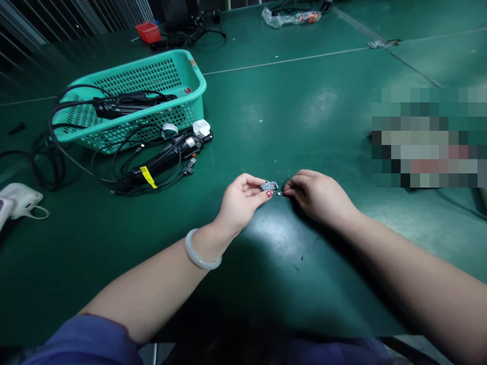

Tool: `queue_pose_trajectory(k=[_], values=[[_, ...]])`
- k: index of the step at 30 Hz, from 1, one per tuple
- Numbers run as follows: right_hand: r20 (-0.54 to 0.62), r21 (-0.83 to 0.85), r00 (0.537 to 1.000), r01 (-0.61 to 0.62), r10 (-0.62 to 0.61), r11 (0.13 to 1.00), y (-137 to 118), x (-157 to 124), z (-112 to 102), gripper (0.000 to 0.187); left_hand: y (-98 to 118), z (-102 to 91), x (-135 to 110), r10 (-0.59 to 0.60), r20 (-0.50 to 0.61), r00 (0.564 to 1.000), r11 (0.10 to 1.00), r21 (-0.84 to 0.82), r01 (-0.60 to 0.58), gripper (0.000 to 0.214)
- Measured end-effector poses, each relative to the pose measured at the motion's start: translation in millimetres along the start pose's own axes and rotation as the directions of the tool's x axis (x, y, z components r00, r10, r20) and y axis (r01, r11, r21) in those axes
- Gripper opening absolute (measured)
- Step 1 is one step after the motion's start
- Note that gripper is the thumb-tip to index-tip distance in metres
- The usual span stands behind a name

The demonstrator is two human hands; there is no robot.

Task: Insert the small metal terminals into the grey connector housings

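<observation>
My left hand (241, 200) pinches a small blue-grey circuit board (269, 186) between thumb and fingers, just above the green table (289, 111). A pale bangle (200, 253) circles that wrist. My right hand (319, 195) is closed, knuckles up, and pinches a tiny metal part (280, 193) at its fingertips. The part sits right beside the board's edge; whether they touch I cannot tell.
A teal plastic basket (152, 76) holding a black tool and cables stands at the back left. A black electric screwdriver (167, 154) with a yellow tag lies before it. A white device (17, 200) sits at the left edge. A red tray (148, 32) and plastic bag (289, 17) lie far back.
</observation>
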State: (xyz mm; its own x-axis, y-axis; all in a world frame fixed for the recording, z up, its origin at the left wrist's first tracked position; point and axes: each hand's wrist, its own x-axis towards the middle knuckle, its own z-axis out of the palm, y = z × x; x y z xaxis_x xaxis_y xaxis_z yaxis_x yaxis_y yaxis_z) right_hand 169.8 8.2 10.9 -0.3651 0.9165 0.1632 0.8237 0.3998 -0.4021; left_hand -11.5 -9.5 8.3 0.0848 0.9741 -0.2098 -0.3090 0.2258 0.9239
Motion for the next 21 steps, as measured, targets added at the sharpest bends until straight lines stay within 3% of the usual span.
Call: queue_pose_trajectory(k=[6, 12, 21], values=[[-0.242, 0.009, 0.970, 0.040, -0.036, 0.999, -9, -4, -18, 0.009, -1, 1.2, 0, -0.011, 0.023, 1.000, 0.999, 0.032, 0.010, 0.026], [-0.228, 0.021, 0.965, 0.140, -0.132, 0.990, -30, -5, -16, 0.009, -2, 1.5, 0, -0.017, 0.064, 0.998, 0.999, 0.028, 0.015, 0.027], [-0.204, 0.017, 0.971, 0.135, -0.128, 0.991, -31, -4, -12, 0.011, -4, 1.2, 0, -0.005, 0.079, 0.997, 1.000, 0.020, 0.003, 0.025]])
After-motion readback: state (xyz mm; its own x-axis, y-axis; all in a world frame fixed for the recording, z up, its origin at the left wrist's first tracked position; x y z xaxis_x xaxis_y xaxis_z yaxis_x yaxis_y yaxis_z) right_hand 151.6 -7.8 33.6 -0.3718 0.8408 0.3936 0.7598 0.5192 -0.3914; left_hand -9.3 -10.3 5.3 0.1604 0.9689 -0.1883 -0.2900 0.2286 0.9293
